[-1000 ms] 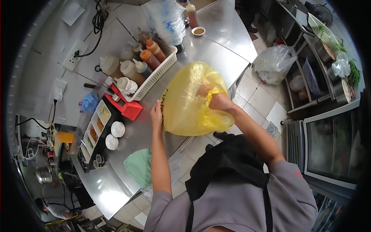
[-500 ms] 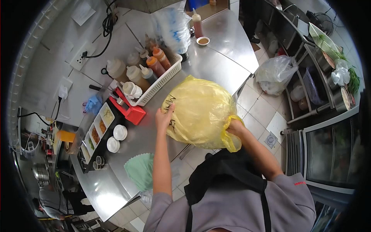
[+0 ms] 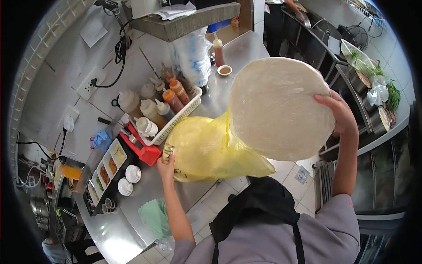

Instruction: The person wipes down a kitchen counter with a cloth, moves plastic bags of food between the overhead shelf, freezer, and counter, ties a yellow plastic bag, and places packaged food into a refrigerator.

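Observation:
My right hand (image 3: 340,113) grips the right edge of a large round off-white sheet (image 3: 281,110), flat and thin like a rice-paper wrapper; I cannot tell if it is one or a stack. Its lower left edge is at the mouth of a yellow plastic bag (image 3: 202,149). My left hand (image 3: 166,168) holds the closed left end of that bag, thumb on top, near dark handwritten marks. Something round and flat fills the bag's left part. The fingers of my left hand are partly hidden beneath it.
Behind the bag, a white basket (image 3: 178,118) holds several squeeze bottles. A red holder (image 3: 147,152), a black tray (image 3: 107,176) of toppings, small white bowls (image 3: 125,187) and a green cloth (image 3: 154,218) sit along the steel counter (image 3: 118,226). A sauce dish (image 3: 224,70) stands farther back.
My right hand has come out of the bag's mouth and moved up and right with the round sheet. The bag has flattened and shifted left with my left hand.

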Motion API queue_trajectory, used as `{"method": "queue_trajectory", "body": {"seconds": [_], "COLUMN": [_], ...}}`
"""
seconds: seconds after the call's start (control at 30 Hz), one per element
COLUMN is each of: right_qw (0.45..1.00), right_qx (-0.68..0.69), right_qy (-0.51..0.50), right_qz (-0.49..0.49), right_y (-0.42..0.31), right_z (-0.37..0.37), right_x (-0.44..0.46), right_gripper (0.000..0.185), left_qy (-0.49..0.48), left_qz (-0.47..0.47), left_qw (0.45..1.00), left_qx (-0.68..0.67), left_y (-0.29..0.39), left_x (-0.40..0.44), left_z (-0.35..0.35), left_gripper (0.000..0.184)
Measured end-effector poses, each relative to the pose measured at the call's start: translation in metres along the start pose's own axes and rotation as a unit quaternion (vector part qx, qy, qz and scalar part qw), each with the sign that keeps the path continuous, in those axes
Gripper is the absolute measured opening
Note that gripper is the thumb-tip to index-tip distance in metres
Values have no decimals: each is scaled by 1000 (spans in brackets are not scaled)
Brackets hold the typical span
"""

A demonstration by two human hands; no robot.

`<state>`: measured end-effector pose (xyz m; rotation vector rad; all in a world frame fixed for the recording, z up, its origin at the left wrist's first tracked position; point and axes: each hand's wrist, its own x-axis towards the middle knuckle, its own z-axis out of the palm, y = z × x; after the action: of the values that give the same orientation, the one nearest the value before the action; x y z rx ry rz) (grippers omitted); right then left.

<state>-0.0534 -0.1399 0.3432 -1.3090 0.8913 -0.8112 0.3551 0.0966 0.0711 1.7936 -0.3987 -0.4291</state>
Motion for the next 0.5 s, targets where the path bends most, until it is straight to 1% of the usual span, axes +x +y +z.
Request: {"method": "queue_trajectory", "body": {"seconds": [0.03,0.07,0.13,0.2,0.23,0.27,0.33,0.37,0.4,0.43,0.47,0.5], "right_qw": [999,999,995,985,977,969,945,930,945,951,962,978], "right_qx": [-15,-33,-66,-140,-176,-215,-292,-329,-274,-254,-197,-95], "right_qy": [30,29,30,8,-2,20,63,85,88,99,91,61], "right_qz": [-8,-28,-66,-101,-119,-123,-131,-144,-152,-147,-166,-177], "right_y": [3,3,5,11,15,19,25,27,34,32,46,55], "right_z": [-11,-21,-42,-69,-80,-89,-107,-114,-119,-116,-119,-114], "right_x": [7,17,39,77,101,127,189,223,263,296,348,393], "right_gripper": [32,32,32,29,28,28,28,29,30,29,29,31], "left_qy": [34,68,112,143,148,153,167,177,189,205,221,241], "left_qz": [28,57,98,162,168,176,110,101,91,52,9,22], "left_qw": [999,995,967,946,945,944,962,962,961,959,955,945], "left_qx": [28,55,205,243,239,235,187,184,180,189,199,219], "left_y": [2,5,12,16,14,11,2,1,5,14,20,17], "left_x": [-5,-10,-19,-30,-33,-36,-43,-46,-49,-51,-54,-52], "left_z": [1,2,-3,-5,-6,-5,-3,0,3,9,15,19], "left_gripper": [52,55,61,61,61,61,60,60,60,60,60,60]}}
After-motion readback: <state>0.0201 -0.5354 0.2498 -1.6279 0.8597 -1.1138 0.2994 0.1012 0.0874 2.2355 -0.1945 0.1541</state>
